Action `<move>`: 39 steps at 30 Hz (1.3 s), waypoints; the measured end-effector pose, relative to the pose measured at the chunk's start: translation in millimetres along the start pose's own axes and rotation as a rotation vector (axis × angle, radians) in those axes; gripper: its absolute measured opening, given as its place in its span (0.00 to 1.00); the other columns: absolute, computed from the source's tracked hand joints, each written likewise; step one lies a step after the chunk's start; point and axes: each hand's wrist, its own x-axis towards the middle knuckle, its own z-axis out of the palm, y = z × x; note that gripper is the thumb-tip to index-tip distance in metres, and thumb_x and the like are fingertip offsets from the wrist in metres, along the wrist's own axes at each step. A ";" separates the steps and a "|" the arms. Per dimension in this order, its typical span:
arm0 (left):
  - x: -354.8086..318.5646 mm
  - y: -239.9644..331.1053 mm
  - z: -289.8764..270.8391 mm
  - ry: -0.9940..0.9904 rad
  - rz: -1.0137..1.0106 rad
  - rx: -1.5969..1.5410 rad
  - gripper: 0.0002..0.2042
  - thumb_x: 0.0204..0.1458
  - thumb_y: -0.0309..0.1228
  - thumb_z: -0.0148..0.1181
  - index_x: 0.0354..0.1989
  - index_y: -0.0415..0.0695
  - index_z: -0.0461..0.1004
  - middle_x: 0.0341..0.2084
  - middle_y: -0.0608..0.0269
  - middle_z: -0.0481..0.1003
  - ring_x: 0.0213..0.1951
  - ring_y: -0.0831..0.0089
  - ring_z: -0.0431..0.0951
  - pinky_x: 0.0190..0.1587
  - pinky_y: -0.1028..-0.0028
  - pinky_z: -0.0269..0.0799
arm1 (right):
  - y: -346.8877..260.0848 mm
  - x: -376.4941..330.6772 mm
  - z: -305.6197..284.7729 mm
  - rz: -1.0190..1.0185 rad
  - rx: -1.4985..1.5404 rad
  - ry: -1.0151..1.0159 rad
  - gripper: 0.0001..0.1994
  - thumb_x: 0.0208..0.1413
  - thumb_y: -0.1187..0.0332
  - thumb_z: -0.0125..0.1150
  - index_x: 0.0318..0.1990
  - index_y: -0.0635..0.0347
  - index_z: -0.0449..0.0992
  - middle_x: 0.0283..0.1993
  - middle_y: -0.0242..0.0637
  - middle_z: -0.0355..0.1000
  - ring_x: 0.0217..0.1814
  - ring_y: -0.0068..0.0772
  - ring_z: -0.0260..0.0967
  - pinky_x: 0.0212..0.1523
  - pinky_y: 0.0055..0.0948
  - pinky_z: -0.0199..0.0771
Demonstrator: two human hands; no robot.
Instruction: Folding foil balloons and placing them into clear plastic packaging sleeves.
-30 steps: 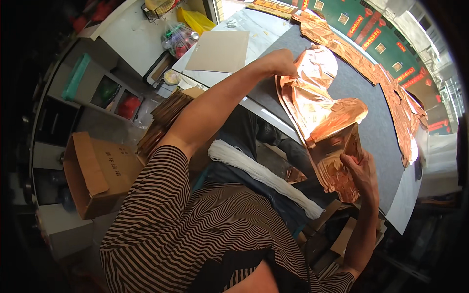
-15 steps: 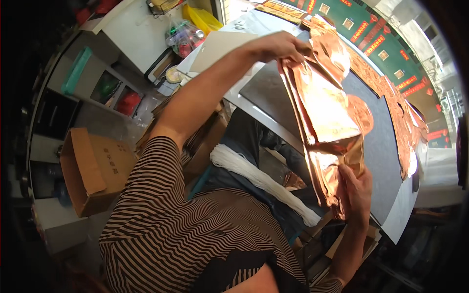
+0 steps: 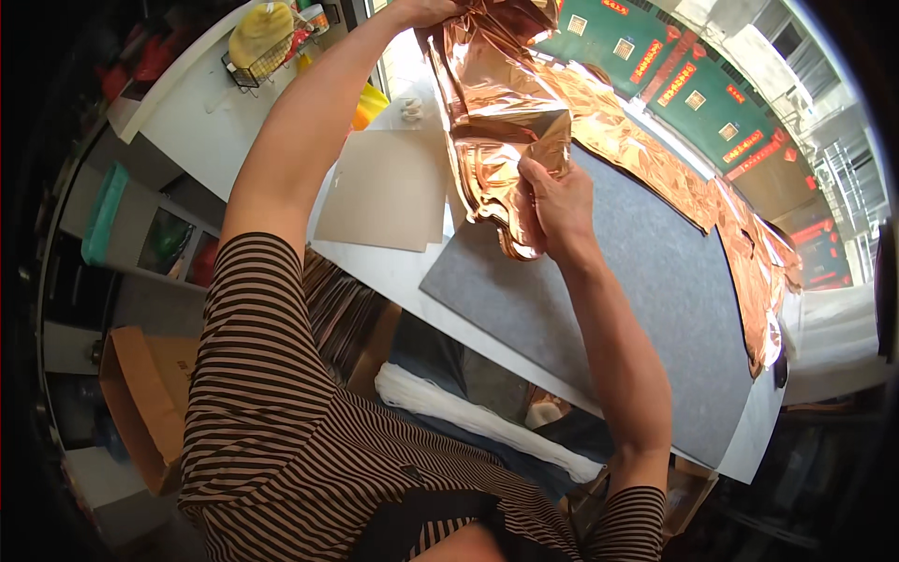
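A thick stack of shiny copper-coloured foil sheets (image 3: pixel 501 84) with wavy cut edges hangs between my two hands, raised over the far left part of the table. My left hand (image 3: pixel 433 11) is closed on its upper end, at the top rim of the view, so its fingers are only partly seen. Gripping the lower end is my right hand (image 3: pixel 566 208), thumb pressed on the foil. More copper foil (image 3: pixel 637 131) lies along the far side of a grey board (image 3: pixel 599 290) and bends down its right side.
The board rests on a white table (image 3: pixel 351 258). Beige card sheets (image 3: pixel 384 192) lie at its left. A hank of white cord (image 3: pixel 478 431) lies across my lap. On the left are a cardboard box (image 3: pixel 150 403) and a white counter (image 3: pixel 201 122) with a wire basket (image 3: pixel 257 70).
Both hands have carried the foil stack up and to the left, away from my body. More of the grey board and the beige card sheets now shows.
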 end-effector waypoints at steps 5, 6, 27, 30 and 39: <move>34.3 -97.2 64.0 0.022 0.243 -0.070 0.13 0.51 0.33 0.65 0.44 0.48 0.84 0.35 0.55 0.84 0.39 0.67 0.84 0.44 0.67 0.79 | 34.6 39.5 37.7 -0.014 -0.102 0.053 0.06 0.60 0.71 0.61 0.33 0.63 0.75 0.22 0.29 0.70 0.18 0.18 0.64 0.18 0.25 0.64; 33.7 -115.7 78.6 0.019 0.240 -0.076 0.13 0.51 0.33 0.65 0.44 0.48 0.84 0.35 0.55 0.84 0.39 0.67 0.84 0.44 0.67 0.79 | 38.9 42.2 43.8 -0.034 -0.135 0.064 0.06 0.60 0.72 0.61 0.33 0.64 0.75 0.22 0.29 0.71 0.20 0.19 0.65 0.20 0.26 0.66; 58.5 -118.9 148.5 -0.388 0.050 0.011 0.18 0.41 0.25 0.68 0.44 0.40 0.80 0.31 0.53 0.81 0.34 0.64 0.79 0.38 0.63 0.74 | 18.6 1.6 36.6 0.449 0.051 -0.339 0.16 0.63 0.68 0.64 0.53 0.70 0.75 0.43 0.41 0.80 0.39 0.29 0.80 0.37 0.30 0.86; 55.0 -111.4 149.0 -0.364 0.066 -0.109 0.17 0.41 0.25 0.68 0.44 0.39 0.80 0.32 0.53 0.81 0.35 0.63 0.80 0.39 0.62 0.75 | 14.2 -1.0 36.5 0.439 0.068 -0.314 0.17 0.63 0.66 0.65 0.53 0.70 0.75 0.45 0.42 0.79 0.39 0.30 0.80 0.38 0.30 0.86; 65.0 -158.8 139.7 -0.339 0.004 -0.071 0.15 0.44 0.17 0.67 0.42 0.41 0.79 0.30 0.60 0.79 0.37 0.65 0.79 0.38 0.64 0.74 | -4.2 -35.6 46.2 0.581 0.192 -0.483 0.20 0.68 0.61 0.58 0.55 0.73 0.74 0.49 0.47 0.77 0.48 0.34 0.79 0.42 0.31 0.86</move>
